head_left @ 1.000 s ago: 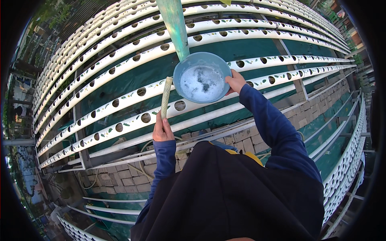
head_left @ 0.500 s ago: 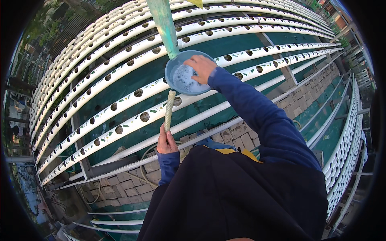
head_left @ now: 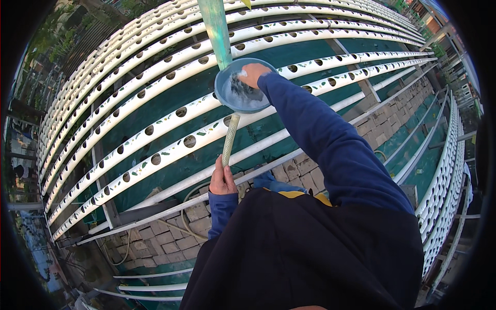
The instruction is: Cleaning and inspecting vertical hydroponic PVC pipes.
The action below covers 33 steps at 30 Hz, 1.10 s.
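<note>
The basin (head_left: pixel 247 110) looks like smooth blue-grey plastic with a faint sheen, and the water (head_left: pixel 235 95) inside carries a soft white froth. The hose (head_left: pixel 230 135), below the basin's near edge, appears to be pale plastic with a mesh-like pattern. Smooth white plastic pipes (head_left: pixel 173 150) have a satin finish. The post (head_left: pixel 214 28) shows patchy, worn green colouring. Matt green sheeting (head_left: pixel 287 51) could be cloth or plastic. The paving blocks (head_left: pixel 165 238) are rough and dull; the navy sleeve (head_left: pixel 320 129) and black garment (head_left: pixel 310 253) are matt cloth.
</note>
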### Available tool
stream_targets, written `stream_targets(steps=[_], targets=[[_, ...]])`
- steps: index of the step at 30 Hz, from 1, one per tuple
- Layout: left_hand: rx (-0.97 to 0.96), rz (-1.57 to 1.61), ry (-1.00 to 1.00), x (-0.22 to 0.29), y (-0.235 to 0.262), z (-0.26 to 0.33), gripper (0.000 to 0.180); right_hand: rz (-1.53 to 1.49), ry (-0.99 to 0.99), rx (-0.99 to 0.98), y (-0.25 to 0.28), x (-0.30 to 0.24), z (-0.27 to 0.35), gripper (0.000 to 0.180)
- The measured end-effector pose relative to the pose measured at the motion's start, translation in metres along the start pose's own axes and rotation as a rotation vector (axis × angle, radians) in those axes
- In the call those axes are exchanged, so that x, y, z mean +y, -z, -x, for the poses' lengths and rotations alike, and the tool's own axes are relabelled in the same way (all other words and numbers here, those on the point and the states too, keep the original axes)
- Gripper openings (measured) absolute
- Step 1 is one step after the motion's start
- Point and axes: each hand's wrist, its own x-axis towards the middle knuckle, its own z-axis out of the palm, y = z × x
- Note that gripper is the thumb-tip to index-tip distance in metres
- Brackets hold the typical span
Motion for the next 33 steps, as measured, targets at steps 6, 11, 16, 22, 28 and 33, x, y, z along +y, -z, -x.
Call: stream_targets(steps=[6, 11, 16, 22, 28, 33], targets=[[-0.085, 0.045, 0.003, 0.010, -0.003, 0.004, 0.032, -0.191, 0.068, 0.228, 0.051, 0.011, -0.001, 0.058], [-0.193, 0.090, -0.080, 0.022, -0.019, 0.014, 0.037, -0.542, 0.063, 0.121, 0.037, 0.065, -0.015, 0.053], [-0.317, 0.058, -0.094, 0.014, -0.039, 0.021, 0.039, -0.979, -0.185, 0.375, 0.041, 0.147, 0.008, 0.044], [-0.324, 0.019, -0.035, 0.039, -0.078, 0.015, 0.039, -0.351, 0.036, 0.021, -0.058, 0.172, 0.016, 0.038], [-0.314, -0.067, 0.060, 0.071, -0.129, 0.012, 0.037, 0.333, 0.041, -0.412, -0.062, 0.197, 0.003, 0.035], [-0.303, -0.071, 0.094, 0.069, -0.161, 0.030, 0.038, 0.280, 0.242, -0.730, -0.048, 0.194, -0.017, 0.039]])
